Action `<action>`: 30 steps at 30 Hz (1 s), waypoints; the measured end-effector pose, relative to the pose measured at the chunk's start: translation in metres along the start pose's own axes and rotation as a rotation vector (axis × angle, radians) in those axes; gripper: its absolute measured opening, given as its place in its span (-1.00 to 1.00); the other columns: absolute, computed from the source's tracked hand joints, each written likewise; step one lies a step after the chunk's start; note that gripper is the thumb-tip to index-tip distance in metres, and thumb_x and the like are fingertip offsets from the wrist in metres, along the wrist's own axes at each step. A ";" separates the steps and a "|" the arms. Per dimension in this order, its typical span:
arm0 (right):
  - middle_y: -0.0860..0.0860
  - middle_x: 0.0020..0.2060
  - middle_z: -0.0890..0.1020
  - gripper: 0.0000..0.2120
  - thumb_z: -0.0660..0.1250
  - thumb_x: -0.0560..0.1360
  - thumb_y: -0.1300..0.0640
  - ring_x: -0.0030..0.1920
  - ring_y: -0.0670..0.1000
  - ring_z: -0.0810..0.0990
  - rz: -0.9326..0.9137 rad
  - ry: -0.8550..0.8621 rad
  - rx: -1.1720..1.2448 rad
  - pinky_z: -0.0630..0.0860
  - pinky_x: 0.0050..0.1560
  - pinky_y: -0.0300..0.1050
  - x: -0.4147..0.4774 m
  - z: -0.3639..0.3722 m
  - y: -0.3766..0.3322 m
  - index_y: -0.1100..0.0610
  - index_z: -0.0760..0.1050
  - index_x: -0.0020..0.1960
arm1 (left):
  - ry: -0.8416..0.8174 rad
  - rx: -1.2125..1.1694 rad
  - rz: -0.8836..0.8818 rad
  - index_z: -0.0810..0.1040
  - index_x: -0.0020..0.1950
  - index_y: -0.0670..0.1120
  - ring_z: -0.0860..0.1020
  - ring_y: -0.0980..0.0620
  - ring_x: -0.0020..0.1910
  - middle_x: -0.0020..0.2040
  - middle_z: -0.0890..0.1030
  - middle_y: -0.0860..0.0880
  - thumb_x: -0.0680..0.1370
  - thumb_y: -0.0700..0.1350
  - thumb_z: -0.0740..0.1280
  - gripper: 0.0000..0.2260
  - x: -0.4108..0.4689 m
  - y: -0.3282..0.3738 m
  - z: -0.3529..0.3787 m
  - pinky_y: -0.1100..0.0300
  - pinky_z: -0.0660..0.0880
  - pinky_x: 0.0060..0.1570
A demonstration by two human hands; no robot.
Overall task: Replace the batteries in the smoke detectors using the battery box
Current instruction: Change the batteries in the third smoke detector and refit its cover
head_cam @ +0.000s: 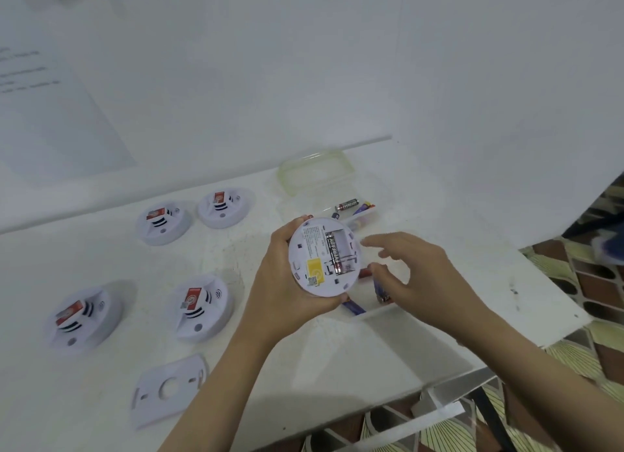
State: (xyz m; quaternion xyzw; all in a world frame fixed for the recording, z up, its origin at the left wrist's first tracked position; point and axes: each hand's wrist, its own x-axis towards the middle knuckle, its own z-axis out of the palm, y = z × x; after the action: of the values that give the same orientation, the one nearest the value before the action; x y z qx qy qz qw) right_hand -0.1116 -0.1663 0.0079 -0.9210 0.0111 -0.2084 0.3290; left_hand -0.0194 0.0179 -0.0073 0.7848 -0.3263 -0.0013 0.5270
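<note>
Smoke detector (320,259), back up with one black battery (337,254) seated, is gripped in the left hand (287,282) above the clear battery box (381,311) holding loose batteries (347,204); right hand (415,276) hovers alongside, fingers relaxed.

Head-worn wide-angle view, looking forward and down, close over the table (101,255)

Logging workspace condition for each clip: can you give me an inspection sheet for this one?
Surface: white table, scuffed.
Job's things: held detector, back up, one battery fitted, next slot empty; four other detectors lying on table; open battery box with loose batteries.
Clutter: box lid, mounting plate.
Hands: left hand grips held detector; right hand open over box.
Cables: nothing seen.
Surroundings: white wall, patterned floor tiles.
</note>
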 end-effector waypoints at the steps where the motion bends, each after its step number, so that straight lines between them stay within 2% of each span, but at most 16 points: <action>1: -0.08 0.09 0.60 -0.67 0.33 0.49 0.15 0.00 -0.14 0.54 -0.053 -0.008 -0.036 0.43 -0.01 -0.35 0.002 0.000 0.000 0.04 0.51 0.25 | -0.001 -0.006 0.000 0.24 0.26 0.20 0.45 0.33 0.23 0.26 0.44 0.22 0.13 -0.17 0.68 -0.11 0.000 0.001 0.001 0.46 0.45 0.06; 3: 0.02 0.21 0.58 -0.59 0.31 0.46 0.10 0.10 -0.02 0.59 -0.154 -0.037 -0.133 0.52 0.04 -0.22 0.009 -0.001 -0.001 0.08 0.48 0.30 | -0.007 -0.003 0.012 0.23 0.28 0.24 0.47 0.26 0.25 0.29 0.44 0.17 0.14 -0.12 0.68 -0.11 -0.002 0.002 0.002 0.36 0.50 0.08; 4: 0.08 0.23 0.57 -0.58 0.32 0.44 0.09 0.12 0.04 0.61 -0.201 -0.048 -0.184 0.56 -0.01 -0.14 0.013 -0.001 -0.002 0.11 0.49 0.29 | -0.010 0.006 0.020 0.22 0.28 0.28 0.48 0.22 0.25 0.29 0.44 0.15 0.15 -0.05 0.67 -0.11 -0.002 0.004 0.002 0.27 0.53 0.10; 7: 0.13 0.20 0.58 -0.55 0.31 0.40 0.02 0.08 0.09 0.64 -0.294 -0.125 -0.287 0.61 -0.10 -0.04 0.024 -0.003 -0.004 0.17 0.53 0.24 | -0.016 0.006 0.036 0.19 0.26 0.39 0.50 0.13 0.25 0.27 0.45 0.18 0.17 0.05 0.61 -0.16 -0.003 0.008 0.003 0.05 0.56 0.11; 10: 0.13 0.18 0.60 -0.51 0.30 0.38 -0.03 0.08 0.10 0.64 -0.371 -0.209 -0.315 0.63 -0.09 0.01 0.032 -0.008 -0.008 0.19 0.53 0.23 | -0.005 0.001 0.066 0.18 0.25 0.40 0.50 0.07 0.27 0.28 0.44 0.18 0.20 0.05 0.59 -0.19 -0.005 0.010 0.004 -0.01 0.55 0.13; 13: 0.12 0.08 0.65 -0.52 0.38 0.30 0.02 -0.07 0.11 0.68 -0.481 -0.237 -0.384 0.63 -0.23 -0.05 0.038 -0.014 -0.010 0.21 0.58 0.16 | -0.012 0.031 0.109 0.16 0.24 0.45 0.50 0.07 0.26 0.26 0.43 0.22 0.20 0.08 0.57 -0.21 -0.007 0.011 0.004 0.04 0.54 0.13; 17: 0.10 0.04 0.67 -0.51 0.38 0.29 -0.03 -0.08 0.11 0.68 -0.524 -0.272 -0.413 0.63 -0.21 -0.04 0.042 -0.017 -0.009 0.21 0.59 0.14 | -0.017 0.044 0.081 0.14 0.17 0.52 0.50 0.22 0.19 0.18 0.40 0.38 0.17 0.12 0.55 -0.22 -0.010 0.014 0.004 0.23 0.54 0.06; 21: 0.09 -0.04 0.69 -0.55 0.35 0.30 -0.02 -0.13 0.13 0.67 -0.532 -0.334 -0.425 0.61 -0.30 0.00 0.044 -0.018 -0.011 0.23 0.60 0.10 | -0.016 0.057 0.068 0.13 0.19 0.46 0.52 0.14 0.18 0.18 0.42 0.30 0.18 0.13 0.56 -0.22 -0.011 0.011 0.006 0.18 0.55 0.05; 25: 0.03 0.03 0.65 -0.57 0.31 0.40 -0.05 -0.03 0.11 0.62 -0.505 -0.407 -0.454 0.55 -0.14 0.03 0.048 -0.021 -0.012 0.19 0.55 0.16 | -0.021 0.079 0.065 0.13 0.19 0.41 0.53 0.15 0.13 0.15 0.43 0.31 0.19 0.09 0.55 -0.23 -0.012 0.012 0.008 0.21 0.55 0.00; 27: 0.03 0.03 0.64 -0.59 0.29 0.41 -0.05 -0.03 0.09 0.60 -0.506 -0.412 -0.471 0.53 -0.11 0.03 0.049 -0.020 -0.013 0.18 0.55 0.15 | -0.013 0.077 0.058 0.14 0.20 0.40 0.53 0.12 0.14 0.16 0.44 0.25 0.19 0.08 0.56 -0.22 -0.012 0.011 0.008 0.16 0.55 0.01; 30: 0.00 -0.11 0.64 -0.59 0.19 0.37 -0.08 -0.19 0.04 0.58 -0.487 -0.408 -0.417 0.54 -0.21 -0.01 0.049 -0.017 -0.015 0.17 0.59 0.01 | 0.004 0.059 0.046 0.14 0.19 0.42 0.53 0.13 0.16 0.20 0.45 0.16 0.18 0.06 0.56 -0.21 -0.010 0.012 0.008 0.20 0.54 0.04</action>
State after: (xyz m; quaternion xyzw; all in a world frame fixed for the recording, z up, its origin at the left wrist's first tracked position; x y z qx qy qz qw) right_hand -0.0753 -0.1725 0.0467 -0.9664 -0.2317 -0.0861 0.0709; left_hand -0.0357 0.0132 -0.0047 0.7921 -0.3432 0.0221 0.5043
